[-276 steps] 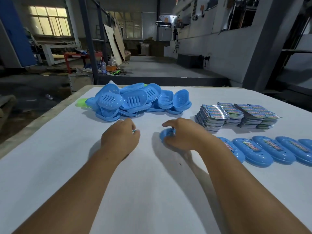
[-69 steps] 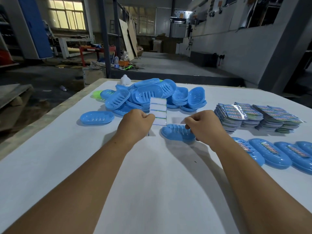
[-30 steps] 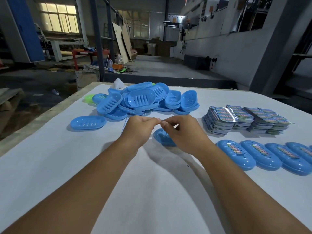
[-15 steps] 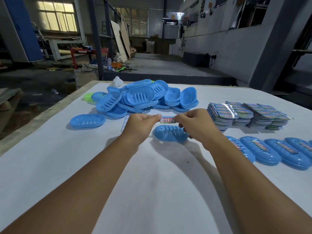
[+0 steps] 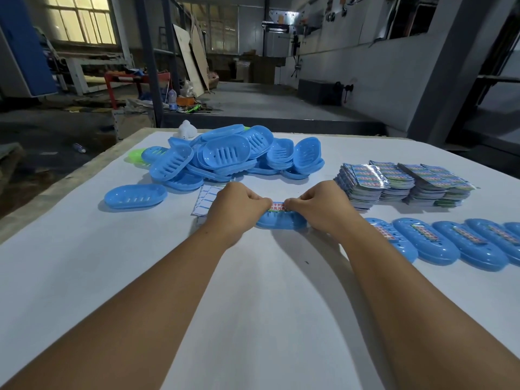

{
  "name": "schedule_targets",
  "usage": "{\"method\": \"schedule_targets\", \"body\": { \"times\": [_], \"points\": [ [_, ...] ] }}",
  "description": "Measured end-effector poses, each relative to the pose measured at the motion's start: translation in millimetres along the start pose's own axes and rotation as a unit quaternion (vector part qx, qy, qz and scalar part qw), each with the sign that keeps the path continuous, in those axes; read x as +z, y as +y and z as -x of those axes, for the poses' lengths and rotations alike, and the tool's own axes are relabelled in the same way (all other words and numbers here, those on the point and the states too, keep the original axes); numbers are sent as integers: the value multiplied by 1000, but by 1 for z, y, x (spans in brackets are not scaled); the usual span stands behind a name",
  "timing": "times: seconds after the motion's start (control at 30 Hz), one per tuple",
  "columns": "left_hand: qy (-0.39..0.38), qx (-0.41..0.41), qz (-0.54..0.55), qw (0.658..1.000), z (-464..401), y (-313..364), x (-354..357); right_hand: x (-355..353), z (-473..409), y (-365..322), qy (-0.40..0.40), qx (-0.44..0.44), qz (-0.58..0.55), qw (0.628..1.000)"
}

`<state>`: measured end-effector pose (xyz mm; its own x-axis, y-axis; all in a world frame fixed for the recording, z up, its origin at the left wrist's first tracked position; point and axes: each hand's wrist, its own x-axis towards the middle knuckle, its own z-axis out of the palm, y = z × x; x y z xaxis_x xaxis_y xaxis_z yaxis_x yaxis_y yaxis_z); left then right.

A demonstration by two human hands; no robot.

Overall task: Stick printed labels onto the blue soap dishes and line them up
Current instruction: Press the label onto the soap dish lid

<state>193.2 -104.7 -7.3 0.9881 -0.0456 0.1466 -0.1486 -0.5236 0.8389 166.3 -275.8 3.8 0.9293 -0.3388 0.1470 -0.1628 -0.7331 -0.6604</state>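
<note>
Item, frame centre: small printed paper label (image 5: pixel 278 206), thin, limp, sticky-backed. We pinch its ends, left hand (image 5: pixel 235 207) and right hand (image 5: pixel 321 204) each in a narrow grip, over the upturned blue oval plastic soap dish (image 5: pixel 281 221) on the white bench (image 5: pixel 253 305). Dish judged light, rigid, apt to slide.

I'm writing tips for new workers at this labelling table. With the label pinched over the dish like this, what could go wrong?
1. The label is stretched between left hand and right hand above the upturned dish; uneven lowering could leave it crooked or wrinkled.
2. Nothing pins the dish, so pressing might slide it.
3. The backing sheet lies by the left wrist and could get swept away.
</note>
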Motion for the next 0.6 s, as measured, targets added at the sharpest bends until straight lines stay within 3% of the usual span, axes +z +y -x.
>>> {"method": "schedule_targets", "body": {
  "times": [0.43,0.6],
  "points": [
    [43,42,-130,990,0,2,1,0,6,-9,38,-34,148,988],
    [44,18,-63,997,-3,-2,2,-2,12,-8,6,-100,101,990]
  ]
}}
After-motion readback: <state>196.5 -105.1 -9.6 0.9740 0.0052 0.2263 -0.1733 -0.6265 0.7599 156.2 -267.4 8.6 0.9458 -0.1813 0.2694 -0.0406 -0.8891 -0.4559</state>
